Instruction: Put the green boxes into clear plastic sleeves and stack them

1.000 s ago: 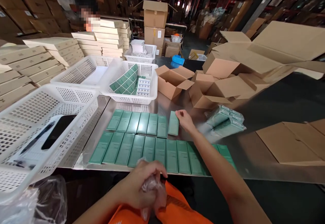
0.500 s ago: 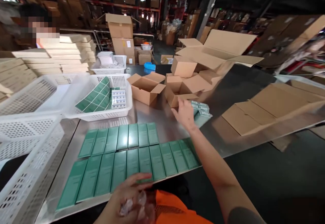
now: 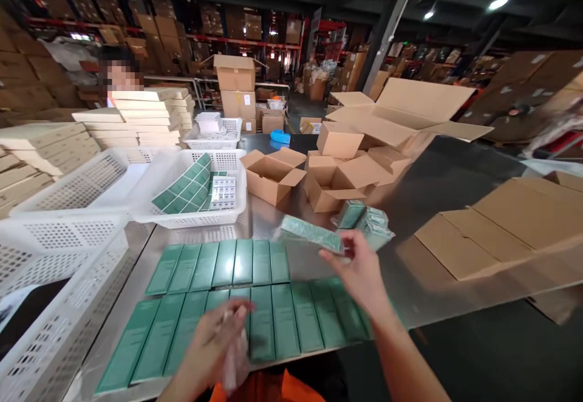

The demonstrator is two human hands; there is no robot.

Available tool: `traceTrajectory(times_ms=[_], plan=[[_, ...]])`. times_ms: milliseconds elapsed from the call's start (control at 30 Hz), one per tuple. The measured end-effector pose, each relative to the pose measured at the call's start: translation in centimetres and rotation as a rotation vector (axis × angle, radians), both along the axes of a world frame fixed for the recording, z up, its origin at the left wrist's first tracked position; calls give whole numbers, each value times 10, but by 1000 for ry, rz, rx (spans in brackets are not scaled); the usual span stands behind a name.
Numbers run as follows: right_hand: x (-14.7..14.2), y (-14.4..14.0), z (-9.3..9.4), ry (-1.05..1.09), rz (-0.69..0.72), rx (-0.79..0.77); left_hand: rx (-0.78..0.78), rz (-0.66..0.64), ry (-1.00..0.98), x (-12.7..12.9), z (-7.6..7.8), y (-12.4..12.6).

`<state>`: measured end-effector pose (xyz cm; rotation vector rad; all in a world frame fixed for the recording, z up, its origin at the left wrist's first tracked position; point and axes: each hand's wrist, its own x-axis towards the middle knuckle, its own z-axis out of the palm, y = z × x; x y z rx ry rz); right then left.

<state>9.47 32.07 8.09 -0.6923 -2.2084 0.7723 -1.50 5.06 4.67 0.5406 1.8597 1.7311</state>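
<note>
My right hand [image 3: 362, 268] is closed on one end of a slim green box [image 3: 312, 233] in clear film, which it holds in the air over the metal table. My left hand [image 3: 212, 335] is closed on crumpled clear plastic [image 3: 235, 356], low over the near row. Two rows of flat green boxes [image 3: 262, 323] lie side by side beneath and around my hands. Behind my right hand, several more green boxes [image 3: 376, 229] in clear wrap lie bunched together.
White perforated baskets [image 3: 200, 220] line the left, one with green and white label sheets [image 3: 184, 188]. Open cartons [image 3: 273, 174] stand at the back, and flattened cardboard [image 3: 483, 226] lies right. Beyond stacked pale boxes [image 3: 146, 113], a person [image 3: 119, 71] is partly visible.
My right hand has come back from the wrapped bunch and now grips a slim green box. My left hand has lifted over the near row with the plastic. The camera view has shifted.
</note>
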Motion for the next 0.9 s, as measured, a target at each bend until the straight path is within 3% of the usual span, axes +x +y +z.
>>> traceTrajectory(times_ms=[67,133,233,300,367,467,600,733,833,900], plan=[[-9,-42,-21,191,217,-245,118,45,36,-12,6,13],[-21,-75,-43,151,437,-386,177,93,72,-24,11,22],[-32,-95,-57,136,561,-311,65,-1,267,-38,10,24],[-34,-88,-52,235,572,-124,-45,-156,439,-43,6,18],[-36,-76,-41,301,684,113,-94,-245,530,-43,-1,10],[-39,-67,-26,352,860,343,3,-186,659,-41,-6,1],[-45,-73,-18,309,897,376,148,-209,980,-43,6,-4],[-48,-72,-11,323,966,381,151,-256,1110,-49,20,-4],[-46,-68,-3,306,1079,330,155,-267,1169,-51,20,-3],[-45,-65,0,281,1077,401,155,-255,1272,-51,17,-3]])
